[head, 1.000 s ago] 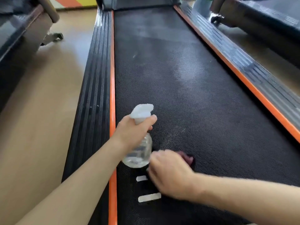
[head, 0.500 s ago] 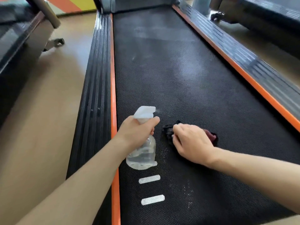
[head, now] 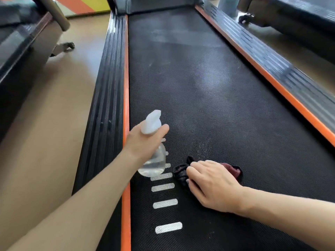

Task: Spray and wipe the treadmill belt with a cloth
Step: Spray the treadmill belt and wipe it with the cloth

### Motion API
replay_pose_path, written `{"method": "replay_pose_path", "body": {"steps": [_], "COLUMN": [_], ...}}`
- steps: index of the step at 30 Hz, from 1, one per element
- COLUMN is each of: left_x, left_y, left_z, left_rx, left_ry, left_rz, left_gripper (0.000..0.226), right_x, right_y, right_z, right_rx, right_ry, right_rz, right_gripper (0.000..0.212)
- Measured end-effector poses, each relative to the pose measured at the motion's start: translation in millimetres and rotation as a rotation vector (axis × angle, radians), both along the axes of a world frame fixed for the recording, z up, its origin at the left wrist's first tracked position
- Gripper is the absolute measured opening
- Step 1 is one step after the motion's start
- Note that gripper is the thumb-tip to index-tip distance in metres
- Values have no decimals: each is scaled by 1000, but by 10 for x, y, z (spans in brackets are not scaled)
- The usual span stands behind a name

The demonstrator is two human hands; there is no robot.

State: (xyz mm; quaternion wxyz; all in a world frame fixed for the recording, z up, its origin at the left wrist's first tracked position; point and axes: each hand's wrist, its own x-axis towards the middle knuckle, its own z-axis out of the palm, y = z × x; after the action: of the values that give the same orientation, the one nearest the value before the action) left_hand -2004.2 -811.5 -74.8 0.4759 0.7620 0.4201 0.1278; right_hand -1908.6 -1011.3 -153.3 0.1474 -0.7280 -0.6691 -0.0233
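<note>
The black treadmill belt (head: 208, 87) runs away from me, with damp, paler patches further up. My left hand (head: 143, 142) grips a clear spray bottle (head: 154, 160) with a white trigger head, held just above the belt's left side, nozzle pointing forward. My right hand (head: 212, 183) presses flat on a dark, reddish cloth (head: 181, 172) on the belt, just right of the bottle. Most of the cloth is hidden under the palm.
Orange strips and ribbed black side rails (head: 107, 98) border the belt on both sides. Several white dashes (head: 168, 227) mark the belt near me. Other machines (head: 21, 57) stand left and right, with wooden floor (head: 54, 124) between them.
My right hand slid the cloth forward from near the white dashes, then to the right. More dashes show now as the view shifted. The bottle stayed in my left hand.
</note>
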Motion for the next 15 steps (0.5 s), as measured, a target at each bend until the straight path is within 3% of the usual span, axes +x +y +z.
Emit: {"method": "replay_pose_path", "body": {"steps": [3,7,10,12,15], "left_x": [-155,-299,-346,-405,-443], "left_y": [172,399,478,511,540], "left_z": [-24,-38,-83,-170,-279], "left_rx": [74,174,115,172,236], "left_ry": [-151,-265,-327,-334,-399], "left_rz": [114,198,246,308,314], "left_gripper": [17,17,14,16,17], "right_x": [39,160,446,858,1513], "right_y": [196,749,1165,1350,1465], "right_z": [10,-17,-52,-64,-70], "right_rx": [-6,18,18,7,-18], "right_ry": [-33,-51,-85,-67,-1], "right_rz": [55,101,80,-90,-521], "right_gripper": [19,17,16,15,17]}}
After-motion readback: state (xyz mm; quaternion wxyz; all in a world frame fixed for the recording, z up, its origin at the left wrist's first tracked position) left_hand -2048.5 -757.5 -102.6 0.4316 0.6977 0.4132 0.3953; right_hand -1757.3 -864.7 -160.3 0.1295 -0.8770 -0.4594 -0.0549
